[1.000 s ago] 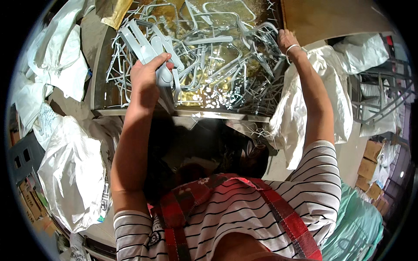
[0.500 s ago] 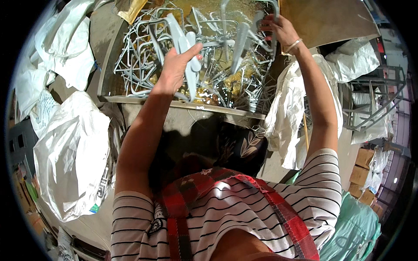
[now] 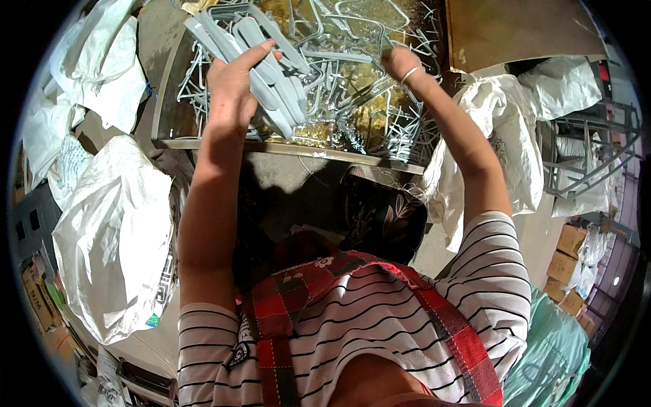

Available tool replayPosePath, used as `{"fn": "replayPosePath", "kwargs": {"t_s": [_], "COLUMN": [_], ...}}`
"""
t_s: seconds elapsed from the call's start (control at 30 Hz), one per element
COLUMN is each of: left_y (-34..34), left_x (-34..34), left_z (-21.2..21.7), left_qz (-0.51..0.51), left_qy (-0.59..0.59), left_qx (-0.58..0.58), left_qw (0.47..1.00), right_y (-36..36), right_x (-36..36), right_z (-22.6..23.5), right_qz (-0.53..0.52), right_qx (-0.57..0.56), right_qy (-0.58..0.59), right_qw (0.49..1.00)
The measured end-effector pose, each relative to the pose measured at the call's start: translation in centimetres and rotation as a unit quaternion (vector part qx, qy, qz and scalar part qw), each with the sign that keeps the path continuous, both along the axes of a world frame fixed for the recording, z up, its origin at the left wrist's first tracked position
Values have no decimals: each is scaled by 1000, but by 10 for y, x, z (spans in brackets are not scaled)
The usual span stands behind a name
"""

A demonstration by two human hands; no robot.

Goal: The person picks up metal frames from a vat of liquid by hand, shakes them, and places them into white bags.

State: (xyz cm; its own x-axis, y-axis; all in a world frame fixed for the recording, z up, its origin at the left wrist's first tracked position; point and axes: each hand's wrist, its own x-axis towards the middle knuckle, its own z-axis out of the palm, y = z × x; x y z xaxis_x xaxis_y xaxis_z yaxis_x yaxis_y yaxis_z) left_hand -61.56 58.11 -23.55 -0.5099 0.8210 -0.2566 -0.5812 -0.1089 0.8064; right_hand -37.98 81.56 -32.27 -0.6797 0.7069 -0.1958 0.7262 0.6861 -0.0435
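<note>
My left hand (image 3: pixel 234 81) is closed around several long, flat grey pieces with rounded ends (image 3: pixel 271 95), its thumb lying across the top. They slant from upper left to lower right above a wide metal-edged bin. Thin, bent grey frames (image 3: pixel 342 57) are heaped in the bin, over a wet, shiny yellowish bottom. Over the right part of the heap is my right hand (image 3: pixel 401 64), fingers curled in beside a grey bar. What those fingers grip is hidden.
The bin's front rim (image 3: pixel 325 154) runs before me. White woven sacks stand at the left (image 3: pixel 112 237) and right (image 3: pixel 498 136). A brown sheet (image 3: pixel 522 34) lies at the back right, with a metal rack (image 3: pixel 590 152) beyond the right sack. Cardboard boxes (image 3: pixel 566 254) are stacked farther right.
My left hand has moved left with the grey pieces, which now lie flatter and more spread out. My right hand has come left and slightly nearer, its fingers now curled tighter.
</note>
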Motion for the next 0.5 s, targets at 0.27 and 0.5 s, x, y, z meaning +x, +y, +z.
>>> {"fn": "replayPosePath", "kwargs": {"t_s": [0.27, 0.5], "left_y": [-11, -9], "left_x": [-6, -3], "left_z": [-13, -15], "left_qz": [-10, -43], "left_qy": [393, 167], "left_qx": [221, 118], "left_qw": [892, 978], "right_y": [-10, 18], "right_x": [53, 80], "right_z": [-131, -68], "right_qz": [3, 167], "right_qx": [79, 34], "right_qy": [-125, -373], "right_qw": [989, 912]}}
